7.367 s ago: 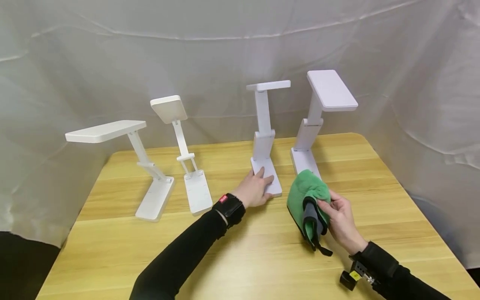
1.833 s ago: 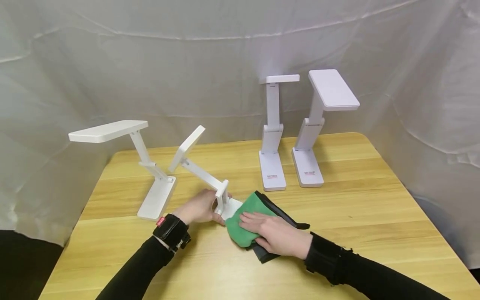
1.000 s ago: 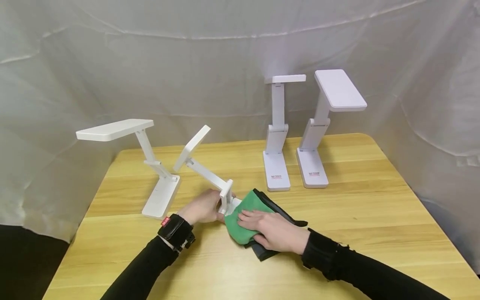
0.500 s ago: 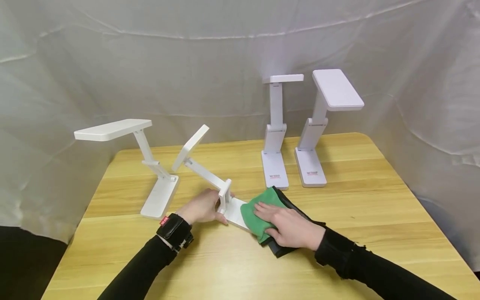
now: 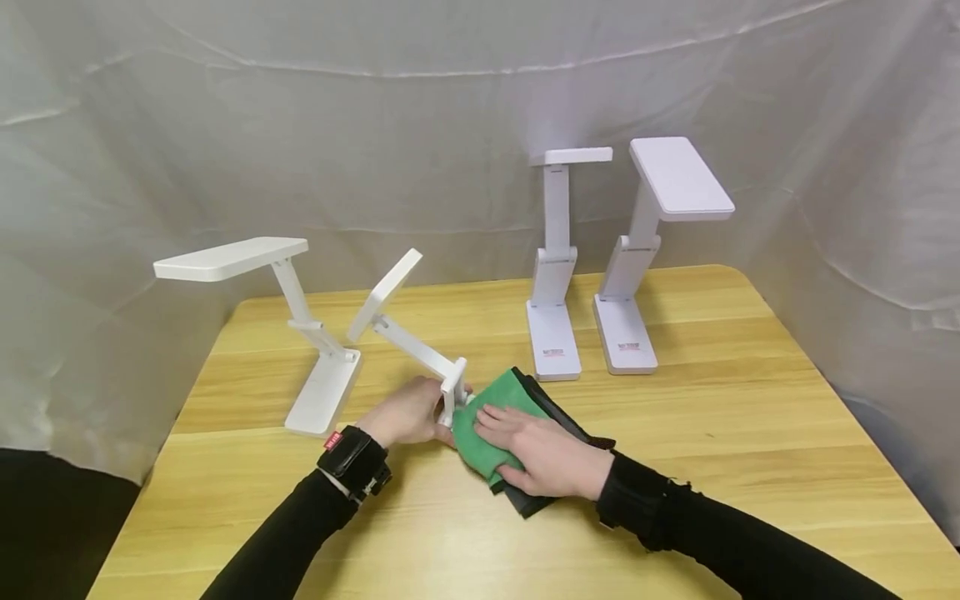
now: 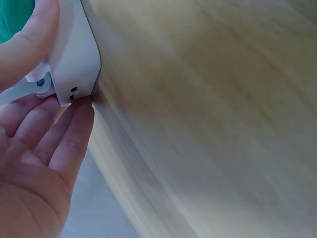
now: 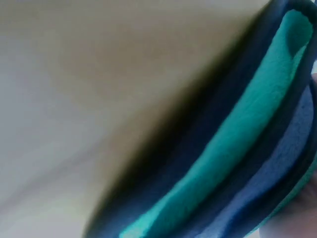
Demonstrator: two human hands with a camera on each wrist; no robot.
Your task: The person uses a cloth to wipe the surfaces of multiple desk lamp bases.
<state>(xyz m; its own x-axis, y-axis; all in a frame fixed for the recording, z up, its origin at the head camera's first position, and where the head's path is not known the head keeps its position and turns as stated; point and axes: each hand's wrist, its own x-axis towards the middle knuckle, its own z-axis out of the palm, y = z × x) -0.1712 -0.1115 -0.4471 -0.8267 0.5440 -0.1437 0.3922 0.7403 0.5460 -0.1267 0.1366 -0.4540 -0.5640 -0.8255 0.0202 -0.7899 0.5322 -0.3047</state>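
In the head view, my left hand (image 5: 408, 414) grips the hinge end of a white folding desk lamp (image 5: 412, 346), whose base is turned sideways. The left wrist view shows the thumb and fingers on opposite sides of the lamp's base (image 6: 77, 49), fingertips at the end with two small slots. My right hand (image 5: 543, 450) lies with its fingers extended on a folded green cloth (image 5: 476, 437) with dark edging. This cloth covers most of the lamp's base. Close up, the right wrist view has the cloth's folded layers (image 7: 233, 134) and little of the hand.
A white desk lamp (image 5: 322, 392) stands at the left, near my left hand. Farther back, a second lamp (image 5: 552, 333) and a third lamp (image 5: 625, 333) stand side by side, red print on their bases. Grey fabric (image 5: 450, 150) hangs behind the wooden table (image 5: 720, 417).
Earlier, my left hand was on the second lamp from the right. Since then the held lamp has been turned sideways. The cloth slid right along its base, then back left towards the hinge.
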